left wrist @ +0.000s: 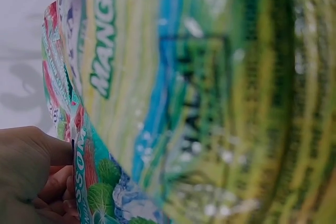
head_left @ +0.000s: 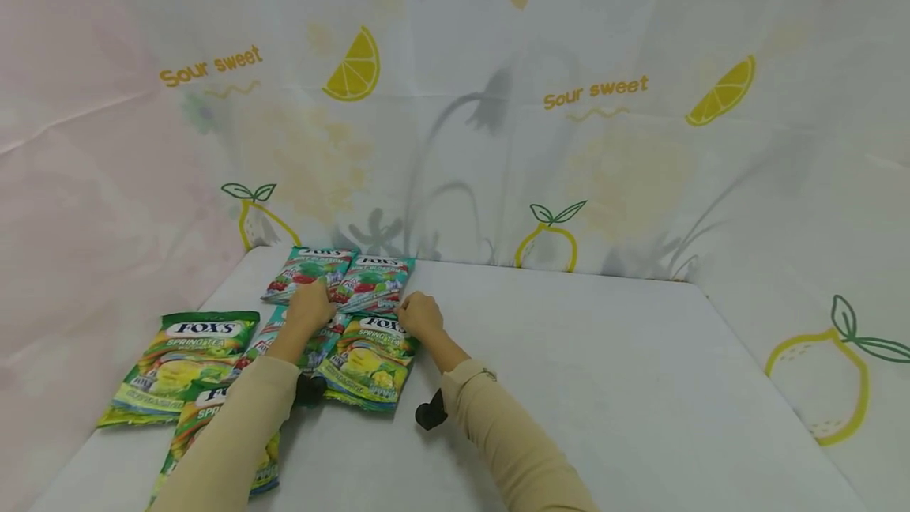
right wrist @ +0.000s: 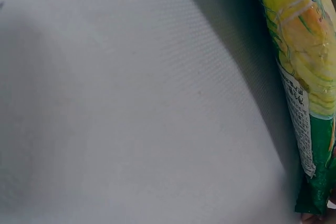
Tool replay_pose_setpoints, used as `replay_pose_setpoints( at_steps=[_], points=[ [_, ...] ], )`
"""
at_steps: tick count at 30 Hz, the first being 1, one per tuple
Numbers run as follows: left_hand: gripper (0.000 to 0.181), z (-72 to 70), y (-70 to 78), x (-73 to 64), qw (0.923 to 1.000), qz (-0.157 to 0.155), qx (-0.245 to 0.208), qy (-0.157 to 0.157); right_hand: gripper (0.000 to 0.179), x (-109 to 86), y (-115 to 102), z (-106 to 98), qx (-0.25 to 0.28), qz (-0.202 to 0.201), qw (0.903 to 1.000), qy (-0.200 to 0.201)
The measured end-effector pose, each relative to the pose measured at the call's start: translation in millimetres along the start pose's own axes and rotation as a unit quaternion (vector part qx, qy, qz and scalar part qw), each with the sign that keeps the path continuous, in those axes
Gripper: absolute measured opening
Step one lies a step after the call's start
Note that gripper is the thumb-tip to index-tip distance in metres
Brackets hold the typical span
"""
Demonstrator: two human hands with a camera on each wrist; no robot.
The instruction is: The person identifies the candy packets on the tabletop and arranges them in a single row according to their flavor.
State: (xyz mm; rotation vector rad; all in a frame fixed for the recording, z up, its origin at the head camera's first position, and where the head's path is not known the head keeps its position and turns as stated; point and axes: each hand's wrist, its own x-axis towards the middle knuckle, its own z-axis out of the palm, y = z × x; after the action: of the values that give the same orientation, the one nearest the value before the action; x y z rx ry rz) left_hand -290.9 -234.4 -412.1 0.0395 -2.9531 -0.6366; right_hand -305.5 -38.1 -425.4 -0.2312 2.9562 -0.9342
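My left hand (head_left: 310, 306) is over the turquoise Fox's candy bags. In the left wrist view its thumb and fingers pinch the edge of a turquoise candy bag (left wrist: 100, 187) printed with mint leaves. My right hand (head_left: 422, 314), fingers curled, pinches the top right corner of a green-and-yellow Fox's Spring Tea candy bag (head_left: 370, 362). That bag lies partly over a lower turquoise bag (head_left: 313, 348). Two more turquoise bags, one left (head_left: 302, 269) and one right (head_left: 377, 284), lie behind. The right wrist view shows the yellow bag (right wrist: 304, 66) edge-on, fingertips barely visible.
At the left lies another Spring Tea bag (head_left: 181, 366), and a third (head_left: 266, 461) sits in front of it, partly behind my left sleeve. White tabletop (head_left: 569, 385) extends to the right. A printed cloth (head_left: 455, 141) hangs along the back.
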Motion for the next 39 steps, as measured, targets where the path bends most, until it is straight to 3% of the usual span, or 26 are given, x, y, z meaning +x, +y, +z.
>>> replay_pose_setpoints(
  at_steps=[12,30,36,39],
  points=[
    [0.037,-1.8,3.5,-3.7,0.9993,-0.024,-0.016,-0.023,0.022,-3.6,0,0,0.011,0.002,0.9999,-0.004],
    [0.035,2.3,2.9,-7.4,0.9997,-0.015,-0.018,-0.003,0.022,-6.8,3,2,0.032,-0.025,0.9991,0.014],
    [0.014,7.2,1.9,-16.3,0.9991,-0.005,-0.032,0.026,0.025,-13.1,4,3,0.048,-0.036,0.9975,0.038],
    [0.017,6.4,1.1,-24.2,0.9967,0.02,-0.053,0.059,0.031,-16.7,3,4,0.051,-0.039,0.996,0.062]
  ],
)
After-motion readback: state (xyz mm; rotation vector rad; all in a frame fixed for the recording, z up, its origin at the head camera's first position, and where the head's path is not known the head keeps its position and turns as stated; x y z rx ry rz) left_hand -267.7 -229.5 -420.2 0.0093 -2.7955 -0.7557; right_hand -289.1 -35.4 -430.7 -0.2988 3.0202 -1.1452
